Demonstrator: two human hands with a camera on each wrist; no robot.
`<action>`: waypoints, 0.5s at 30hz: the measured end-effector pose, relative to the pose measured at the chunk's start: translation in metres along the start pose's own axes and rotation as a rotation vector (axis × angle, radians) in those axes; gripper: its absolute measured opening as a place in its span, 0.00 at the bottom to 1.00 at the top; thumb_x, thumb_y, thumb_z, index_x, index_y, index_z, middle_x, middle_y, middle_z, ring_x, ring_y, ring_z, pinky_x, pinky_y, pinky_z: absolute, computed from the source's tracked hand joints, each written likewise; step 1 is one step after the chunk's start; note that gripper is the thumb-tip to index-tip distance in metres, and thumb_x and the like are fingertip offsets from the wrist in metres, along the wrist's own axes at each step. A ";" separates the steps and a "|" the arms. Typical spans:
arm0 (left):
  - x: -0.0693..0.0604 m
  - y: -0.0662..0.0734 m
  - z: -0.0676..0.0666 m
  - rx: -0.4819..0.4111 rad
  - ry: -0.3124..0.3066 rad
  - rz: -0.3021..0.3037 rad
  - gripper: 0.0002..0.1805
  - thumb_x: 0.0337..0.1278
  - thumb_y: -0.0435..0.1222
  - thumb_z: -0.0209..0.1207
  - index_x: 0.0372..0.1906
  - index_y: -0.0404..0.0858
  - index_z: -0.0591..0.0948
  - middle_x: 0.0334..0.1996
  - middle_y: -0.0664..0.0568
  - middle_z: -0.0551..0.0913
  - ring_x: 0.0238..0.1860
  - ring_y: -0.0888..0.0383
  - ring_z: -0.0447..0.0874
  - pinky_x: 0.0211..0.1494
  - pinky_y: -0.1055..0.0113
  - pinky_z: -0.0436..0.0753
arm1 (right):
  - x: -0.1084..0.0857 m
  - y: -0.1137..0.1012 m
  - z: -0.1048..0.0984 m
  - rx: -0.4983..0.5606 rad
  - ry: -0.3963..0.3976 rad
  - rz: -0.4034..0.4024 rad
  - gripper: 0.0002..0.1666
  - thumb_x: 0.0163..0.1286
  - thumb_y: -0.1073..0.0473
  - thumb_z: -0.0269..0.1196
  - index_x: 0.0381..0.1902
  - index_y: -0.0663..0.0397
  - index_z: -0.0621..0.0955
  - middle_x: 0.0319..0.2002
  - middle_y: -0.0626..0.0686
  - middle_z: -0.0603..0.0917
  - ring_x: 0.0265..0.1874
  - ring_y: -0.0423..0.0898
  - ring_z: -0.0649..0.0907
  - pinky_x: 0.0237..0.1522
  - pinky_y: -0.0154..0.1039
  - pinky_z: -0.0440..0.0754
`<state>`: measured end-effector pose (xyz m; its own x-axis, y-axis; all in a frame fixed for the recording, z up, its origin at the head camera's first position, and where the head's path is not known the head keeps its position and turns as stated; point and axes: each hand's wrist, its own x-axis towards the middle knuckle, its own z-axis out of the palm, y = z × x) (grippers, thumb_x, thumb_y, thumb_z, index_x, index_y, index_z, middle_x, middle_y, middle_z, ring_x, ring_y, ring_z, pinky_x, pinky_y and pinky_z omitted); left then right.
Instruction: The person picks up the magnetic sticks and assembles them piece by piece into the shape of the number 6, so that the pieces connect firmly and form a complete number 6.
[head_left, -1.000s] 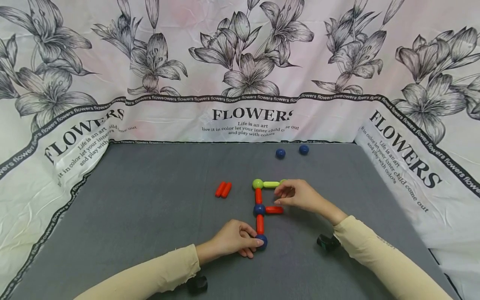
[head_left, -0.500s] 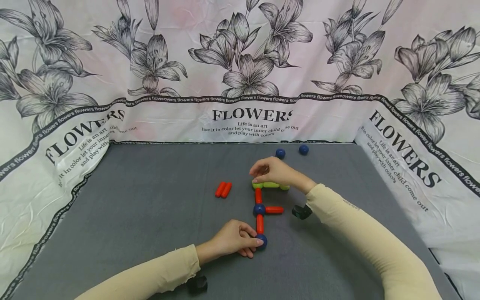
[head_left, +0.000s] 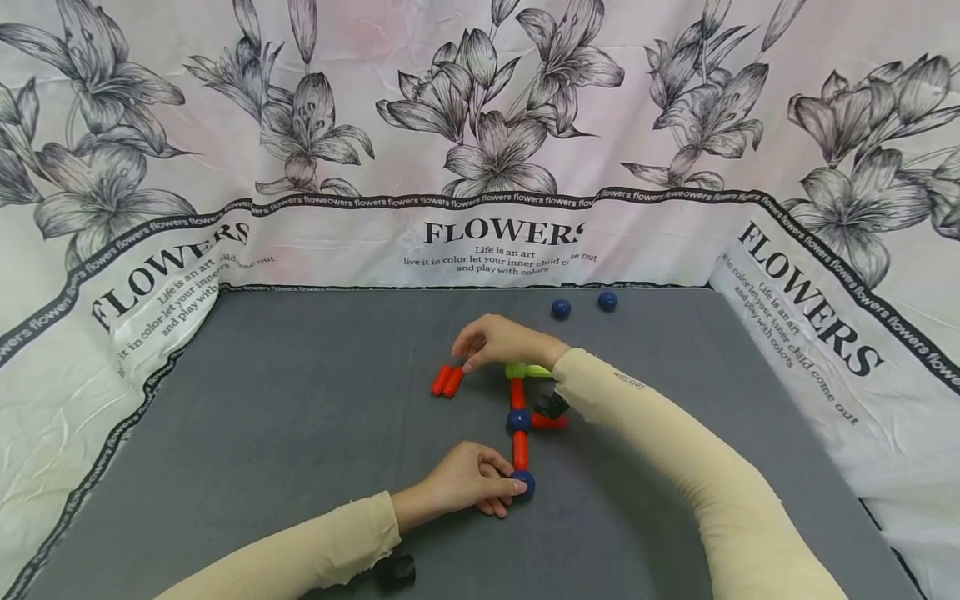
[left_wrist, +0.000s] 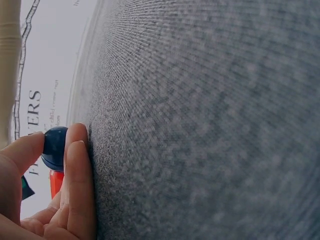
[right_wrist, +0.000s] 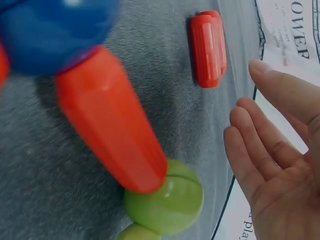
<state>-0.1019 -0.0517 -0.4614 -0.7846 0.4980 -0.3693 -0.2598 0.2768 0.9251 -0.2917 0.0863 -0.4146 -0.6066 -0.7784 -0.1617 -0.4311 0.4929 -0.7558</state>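
Note:
My left hand (head_left: 467,480) pinches a dark blue ball (left_wrist: 54,149) between thumb and fingers at the near end of a joined figure. From that ball a red rod (head_left: 521,450) runs up to a middle blue ball (head_left: 518,421), which carries a second red rod (right_wrist: 112,120) and a red side rod (head_left: 550,422). At the far end sits a lime green ball (right_wrist: 165,200) with a green rod (head_left: 537,372), partly hidden by the right arm. My right hand (head_left: 498,342), fingers parted and holding nothing, hovers beside two loose red rods (right_wrist: 207,50).
Two blue balls, one left (head_left: 561,309) and one right (head_left: 607,301), lie near the back edge of the grey table (head_left: 315,400). A flower-printed cloth (head_left: 330,242) stands round the sides and back. The right sleeve (head_left: 660,433) reaches over the figure's right side.
My right hand has moved left, from beside the green rod, across the green ball to the loose red rods. The left hand has kept its pinch on the blue ball.

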 end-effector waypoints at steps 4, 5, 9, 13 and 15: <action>-0.001 -0.001 -0.001 -0.007 0.002 0.003 0.16 0.55 0.40 0.70 0.42 0.32 0.83 0.27 0.43 0.90 0.20 0.63 0.86 0.26 0.68 0.86 | 0.009 0.001 0.003 -0.010 -0.011 0.006 0.15 0.62 0.62 0.70 0.48 0.49 0.85 0.47 0.50 0.88 0.43 0.40 0.86 0.48 0.36 0.85; -0.001 -0.001 -0.001 -0.009 0.002 0.007 0.16 0.55 0.39 0.70 0.42 0.32 0.83 0.27 0.42 0.89 0.20 0.63 0.86 0.26 0.68 0.86 | 0.010 0.001 0.003 -0.015 -0.014 0.010 0.15 0.62 0.62 0.71 0.47 0.49 0.86 0.46 0.50 0.88 0.42 0.40 0.86 0.47 0.36 0.85; -0.001 0.000 0.000 -0.013 0.002 0.014 0.16 0.55 0.39 0.70 0.42 0.32 0.82 0.28 0.40 0.89 0.20 0.62 0.86 0.26 0.67 0.86 | 0.013 -0.001 0.005 -0.037 -0.027 0.018 0.14 0.61 0.63 0.72 0.46 0.51 0.86 0.45 0.52 0.89 0.41 0.41 0.86 0.46 0.36 0.84; -0.002 0.000 -0.001 -0.016 0.000 0.014 0.17 0.55 0.39 0.70 0.43 0.32 0.82 0.28 0.39 0.89 0.20 0.62 0.86 0.26 0.67 0.86 | 0.013 -0.003 0.008 -0.070 -0.041 0.030 0.14 0.60 0.62 0.73 0.45 0.52 0.87 0.42 0.51 0.89 0.41 0.41 0.86 0.46 0.34 0.83; -0.002 0.000 -0.001 -0.016 -0.001 0.013 0.17 0.55 0.39 0.70 0.43 0.32 0.82 0.28 0.40 0.89 0.21 0.62 0.86 0.26 0.67 0.86 | 0.013 -0.002 0.009 -0.086 -0.048 0.036 0.13 0.59 0.62 0.73 0.44 0.52 0.87 0.42 0.51 0.89 0.41 0.41 0.86 0.45 0.33 0.83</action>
<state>-0.1009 -0.0530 -0.4608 -0.7876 0.5021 -0.3573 -0.2586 0.2570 0.9312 -0.2923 0.0720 -0.4210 -0.5909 -0.7765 -0.2190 -0.4671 0.5506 -0.6919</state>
